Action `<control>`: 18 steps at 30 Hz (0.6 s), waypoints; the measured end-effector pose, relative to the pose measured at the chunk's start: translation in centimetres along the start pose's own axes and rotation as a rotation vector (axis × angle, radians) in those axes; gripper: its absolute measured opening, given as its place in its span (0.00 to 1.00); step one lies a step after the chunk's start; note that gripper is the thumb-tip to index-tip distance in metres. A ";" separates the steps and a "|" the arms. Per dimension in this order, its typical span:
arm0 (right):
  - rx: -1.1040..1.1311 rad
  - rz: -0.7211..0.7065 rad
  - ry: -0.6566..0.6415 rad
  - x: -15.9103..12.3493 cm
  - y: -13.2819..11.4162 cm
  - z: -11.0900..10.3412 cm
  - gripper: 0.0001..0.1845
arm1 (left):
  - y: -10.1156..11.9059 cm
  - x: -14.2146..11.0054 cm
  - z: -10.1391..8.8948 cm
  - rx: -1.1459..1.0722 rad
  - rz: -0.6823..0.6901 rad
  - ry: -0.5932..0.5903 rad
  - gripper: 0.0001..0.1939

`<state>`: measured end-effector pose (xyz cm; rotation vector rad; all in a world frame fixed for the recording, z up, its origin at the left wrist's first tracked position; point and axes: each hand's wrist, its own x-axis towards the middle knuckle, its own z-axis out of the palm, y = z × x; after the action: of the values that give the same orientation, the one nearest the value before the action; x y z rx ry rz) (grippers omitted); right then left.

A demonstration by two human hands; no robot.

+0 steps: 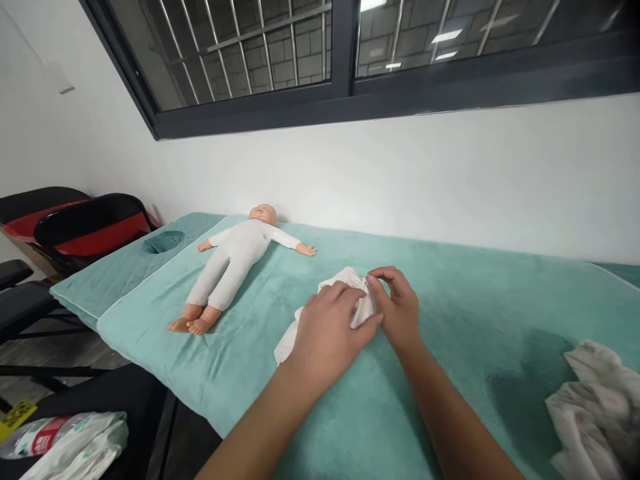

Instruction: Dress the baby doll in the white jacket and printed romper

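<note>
A crumpled white cloth item [286, 341], its exact kind unclear, lies on the green covered bed [465, 320] in front of me. My left hand [333, 323] rests over it with the fingers bent onto the fabric and the thumb held out to the right. Much of the cloth is hidden beneath that hand. At the cloth's right edge, my right hand [399, 303] pinches a small bit of it between thumb and forefinger. Further left, a baby doll [240, 250] in a white body suit lies on its back, arms spread, apart from both hands.
Another crumpled whitish cloth bundle [595, 407] lies at the right. Black and red folding chairs [100, 233] stand to the left. A plastic bottle [45, 433] and a white packet [85, 443] rest on a black seat. The wall and a barred window [245, 53] close off the back.
</note>
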<state>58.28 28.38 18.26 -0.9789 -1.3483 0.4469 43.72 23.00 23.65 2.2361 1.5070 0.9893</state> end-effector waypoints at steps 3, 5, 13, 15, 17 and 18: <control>0.252 0.042 -0.021 0.4 -0.9 -1.5 0.04 | 0.9 0.2 1.5 0.297 0.038 -0.069 0.13; 0.361 0.027 -0.082 0.7 -1.6 -2.4 0.05 | 0.8 0.7 2.2 0.392 0.073 -0.062 0.10; 0.411 0.048 -0.311 0.8 -2.3 -3.5 0.05 | 1.4 3.2 1.1 0.368 0.149 -0.097 0.06; 0.411 0.061 -0.348 0.9 -2.1 -3.7 0.05 | 1.6 3.5 0.1 0.367 0.194 -0.108 0.04; 0.390 0.082 -0.380 1.0 -2.1 -4.0 0.07 | 2.0 3.7 -1.1 0.352 0.244 -0.086 0.03; 0.364 0.090 -0.399 1.1 -2.2 -4.2 0.09 | 2.3 3.8 -1.8 0.335 0.264 -0.077 0.03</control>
<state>61.91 26.66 20.97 -0.6688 -1.5091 0.9591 45.02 25.10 27.75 2.7306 1.4596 0.7490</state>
